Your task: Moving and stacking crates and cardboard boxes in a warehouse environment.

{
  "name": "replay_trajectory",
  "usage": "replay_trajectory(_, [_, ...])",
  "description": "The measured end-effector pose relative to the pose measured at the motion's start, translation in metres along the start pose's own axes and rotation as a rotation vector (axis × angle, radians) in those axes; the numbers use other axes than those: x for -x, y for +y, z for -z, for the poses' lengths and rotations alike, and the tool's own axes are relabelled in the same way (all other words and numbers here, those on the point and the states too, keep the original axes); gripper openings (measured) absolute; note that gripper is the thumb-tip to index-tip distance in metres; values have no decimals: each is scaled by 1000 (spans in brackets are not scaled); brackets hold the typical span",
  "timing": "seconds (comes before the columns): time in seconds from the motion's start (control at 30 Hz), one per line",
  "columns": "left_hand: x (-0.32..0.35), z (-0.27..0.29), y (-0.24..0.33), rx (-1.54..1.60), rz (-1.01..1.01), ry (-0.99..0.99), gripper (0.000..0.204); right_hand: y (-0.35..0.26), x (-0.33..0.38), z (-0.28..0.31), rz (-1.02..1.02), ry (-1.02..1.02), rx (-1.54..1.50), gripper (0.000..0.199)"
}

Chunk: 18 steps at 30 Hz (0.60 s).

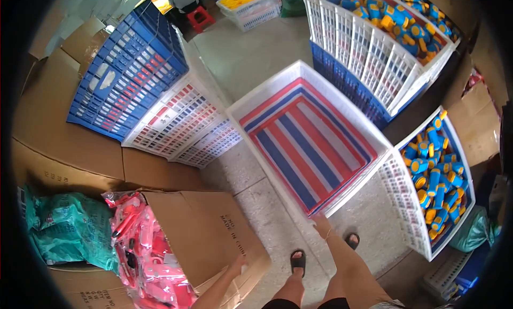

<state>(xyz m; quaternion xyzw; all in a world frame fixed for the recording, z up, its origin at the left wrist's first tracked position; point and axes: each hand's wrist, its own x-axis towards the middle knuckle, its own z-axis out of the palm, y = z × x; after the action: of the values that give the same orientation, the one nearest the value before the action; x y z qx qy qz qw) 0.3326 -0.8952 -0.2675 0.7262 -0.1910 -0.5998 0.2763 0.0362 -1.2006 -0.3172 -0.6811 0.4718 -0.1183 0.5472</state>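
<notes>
A white plastic crate (pixel 267 160) lined with red, white and blue striped sheeting stands tilted in the middle, with nothing inside it. At its near corner my right hand (pixel 321 225) is closed on the rim, the fingertips partly hidden. My left hand (pixel 235 267) is at the brown flap (pixel 206 231) of an open cardboard box at the lower left; its fingers are too small to make out. Beside the flap lie pink items in clear plastic bags (pixel 147 250), with a green plastic bag (pixel 72 229) to their left.
Stacked blue (pixel 128 68) and white (pixel 181 119) crates stand at the left. On the right, a crate (pixel 393 194) and a taller stack (pixel 358 44) hold blue and yellow plastic pieces. A red stool (pixel 199 19) and a person's leg (pixel 183 0) appear at the back. Concrete floor (pixel 256 194) lies between.
</notes>
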Motion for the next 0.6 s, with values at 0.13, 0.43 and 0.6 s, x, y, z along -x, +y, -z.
replay_trajectory(0.13, [27,-47,17,-686,-301,-62,22,-28,28,76,-422,-218,-576,39])
replay_trajectory(0.43, [1,-241,90,-150,-399,92,40,67,87,374,45,478,244,27])
replay_trajectory(0.6, [29,-288,227,-75,108,82,50,-3,103,518,-449,814,-171,25])
